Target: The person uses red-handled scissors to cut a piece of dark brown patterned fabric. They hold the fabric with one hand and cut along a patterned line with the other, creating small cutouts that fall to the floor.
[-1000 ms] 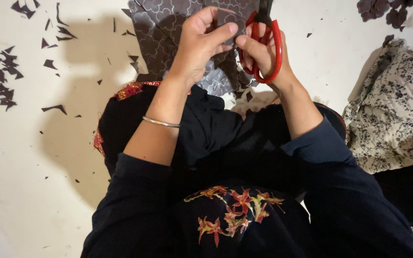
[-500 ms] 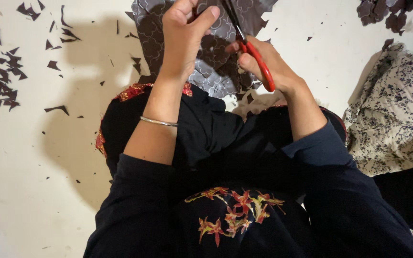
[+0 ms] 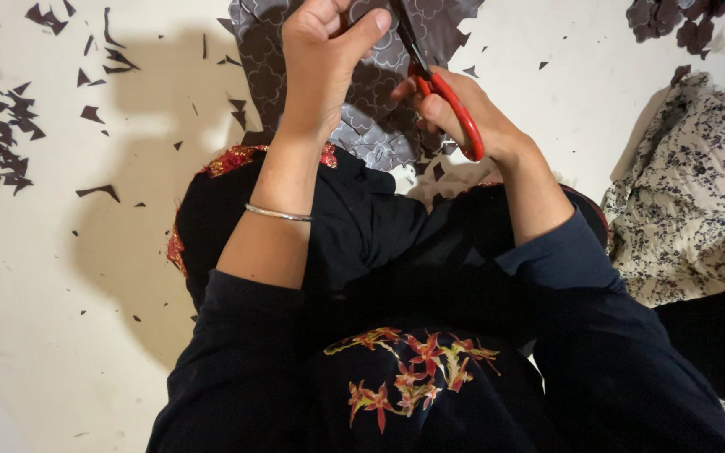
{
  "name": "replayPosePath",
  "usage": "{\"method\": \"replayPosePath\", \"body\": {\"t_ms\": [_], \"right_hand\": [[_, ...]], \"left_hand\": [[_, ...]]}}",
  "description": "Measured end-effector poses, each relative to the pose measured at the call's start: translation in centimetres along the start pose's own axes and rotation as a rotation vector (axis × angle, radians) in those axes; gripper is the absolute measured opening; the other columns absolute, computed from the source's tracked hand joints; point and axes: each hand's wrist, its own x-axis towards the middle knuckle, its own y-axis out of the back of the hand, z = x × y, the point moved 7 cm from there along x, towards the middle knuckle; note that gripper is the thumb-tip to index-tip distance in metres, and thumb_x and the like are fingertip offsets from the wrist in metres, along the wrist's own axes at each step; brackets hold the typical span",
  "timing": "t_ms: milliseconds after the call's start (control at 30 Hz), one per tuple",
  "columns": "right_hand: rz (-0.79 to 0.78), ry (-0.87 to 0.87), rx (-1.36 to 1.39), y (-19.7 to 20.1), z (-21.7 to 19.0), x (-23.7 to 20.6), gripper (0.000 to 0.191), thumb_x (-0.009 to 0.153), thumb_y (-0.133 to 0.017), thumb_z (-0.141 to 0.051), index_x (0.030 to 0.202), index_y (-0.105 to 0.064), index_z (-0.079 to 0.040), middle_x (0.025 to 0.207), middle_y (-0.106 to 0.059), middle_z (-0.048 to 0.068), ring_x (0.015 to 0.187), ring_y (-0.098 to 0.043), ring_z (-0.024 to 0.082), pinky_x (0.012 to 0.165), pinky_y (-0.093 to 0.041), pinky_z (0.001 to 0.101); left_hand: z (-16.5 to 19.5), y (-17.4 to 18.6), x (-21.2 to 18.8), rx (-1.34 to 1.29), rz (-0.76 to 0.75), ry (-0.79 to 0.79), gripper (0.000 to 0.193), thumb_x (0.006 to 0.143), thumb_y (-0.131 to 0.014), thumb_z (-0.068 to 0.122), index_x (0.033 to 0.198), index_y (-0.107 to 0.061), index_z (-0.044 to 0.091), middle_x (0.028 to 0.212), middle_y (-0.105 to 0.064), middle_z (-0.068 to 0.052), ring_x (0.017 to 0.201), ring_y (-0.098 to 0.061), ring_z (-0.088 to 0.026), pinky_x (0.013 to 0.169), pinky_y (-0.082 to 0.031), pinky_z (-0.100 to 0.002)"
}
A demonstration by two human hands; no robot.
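Note:
My left hand (image 3: 325, 59) pinches the near part of a grey patterned fabric sheet (image 3: 362, 126) that hangs from the top edge down to my lap. My right hand (image 3: 455, 113) grips red-handled scissors (image 3: 451, 105), whose dark blades point up into the fabric just right of my left thumb. A thin silver bangle (image 3: 277, 214) circles my left forearm. Both arms wear dark blue sleeves pushed up. The scissor tips run out of the top of the view.
Dark fabric scraps (image 3: 2, 126) are scattered over the pale floor at the left. More cut dark pieces (image 3: 673, 21) lie at the top right. A floral black-and-white cloth (image 3: 690, 193) lies bunched at the right. My dark embroidered garment (image 3: 404, 377) fills the lower middle.
Both hands have risen toward the top of the view. The scissors have turned from flat, handles facing me, to blades pointing up into the fabric.

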Motion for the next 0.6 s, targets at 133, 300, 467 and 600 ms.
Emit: {"method": "replayPosePath", "body": {"t_ms": [133,300,467,600], "right_hand": [[-0.01,-0.043,0.047,0.0,0.1,-0.2,0.108,0.078,-0.034,-0.101,0.107,-0.068,-0.003,0.075,-0.05,0.001,0.067,-0.057,0.015,0.06,-0.049,0.0305],[-0.041,-0.075,0.081,0.0,-0.1,-0.2,0.106,0.075,-0.031,-0.103,0.096,-0.064,-0.004,0.067,-0.047,-0.002,0.06,-0.056,0.012,0.055,-0.048,0.0274],[-0.065,-0.063,0.086,0.2,-0.6,-0.2,0.106,0.073,-0.031,-0.104,0.09,-0.06,-0.003,0.066,-0.047,-0.002,0.06,-0.058,0.011,0.056,-0.05,0.0265],[-0.062,-0.062,0.077,0.2,-0.6,-0.2,0.105,0.074,-0.03,-0.103,0.087,-0.059,-0.003,0.066,-0.049,-0.001,0.059,-0.059,0.012,0.055,-0.051,0.0267]], "left_hand": [[0.2,-0.1,0.1,0.007,-0.004,0.028,0.012,0.099,-0.077,0.003,0.11,-0.075,0.001,0.1,-0.076,-0.002,0.084,-0.064,-0.006,0.074,-0.049,-0.024],[0.8,-0.1,0.3,0.014,-0.047,0.02,0.013,0.098,-0.075,0.002,0.111,-0.073,0.002,0.101,-0.075,-0.001,0.085,-0.065,-0.006,0.076,-0.051,-0.024],[0.8,0.2,0.7,0.041,-0.057,0.034,0.01,0.097,-0.076,0.001,0.107,-0.073,0.002,0.096,-0.074,0.0,0.082,-0.064,-0.006,0.074,-0.05,-0.024],[0.9,0.2,0.8,0.044,-0.076,0.038,0.009,0.098,-0.076,0.001,0.106,-0.073,0.002,0.095,-0.073,0.0,0.082,-0.063,-0.006,0.074,-0.05,-0.025]]}}
